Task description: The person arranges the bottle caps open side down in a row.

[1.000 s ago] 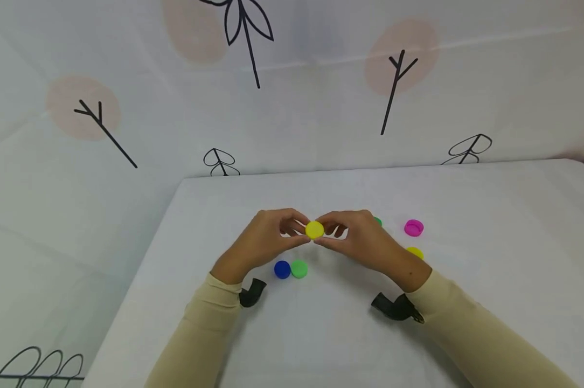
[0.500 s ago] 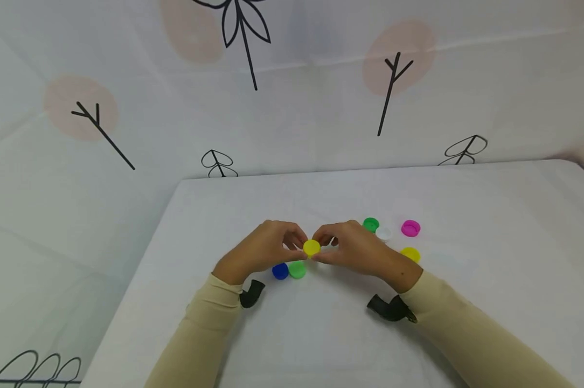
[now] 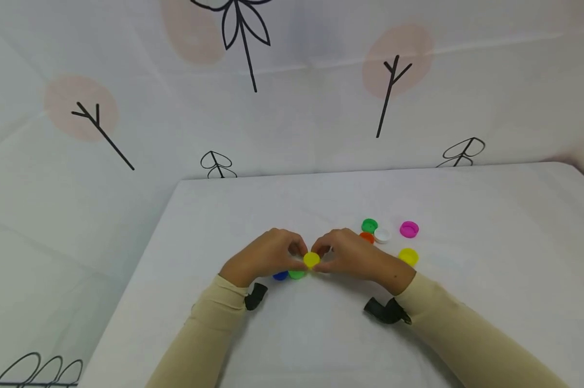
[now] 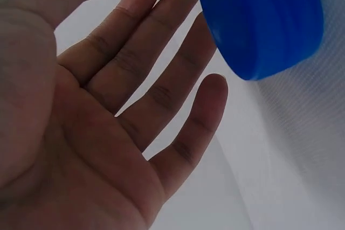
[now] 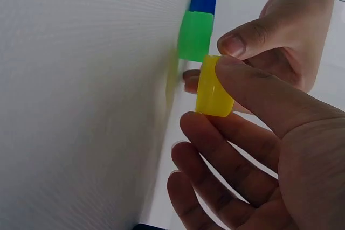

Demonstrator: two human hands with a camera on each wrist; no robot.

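Note:
Both hands meet at one yellow bottle cap (image 3: 311, 260), held just above the white table. My left hand (image 3: 269, 253) pinches its left side between thumb and fingers. On the opposite side, the thumb and forefinger of my right hand (image 3: 354, 254) grip it, and the other fingers fan loosely below in the right wrist view. Beside the cap, a light green cap (image 5: 195, 36) and a blue cap (image 5: 203, 4) stand side by side on the table. In the left wrist view the blue cap (image 4: 264, 20) looms large near the left little finger.
Right of the hands lie a dark green cap (image 3: 369, 226), an orange cap (image 3: 367, 237) partly behind the right hand, a white cap (image 3: 382, 235), a magenta cap (image 3: 409, 229) and another yellow cap (image 3: 408, 257). A patterned cloth (image 3: 301, 118) hangs behind the table.
Both hands have lowered the yellow cap towards the table, near the light green cap. The right hand's shift has uncovered the dark green, white and orange caps.

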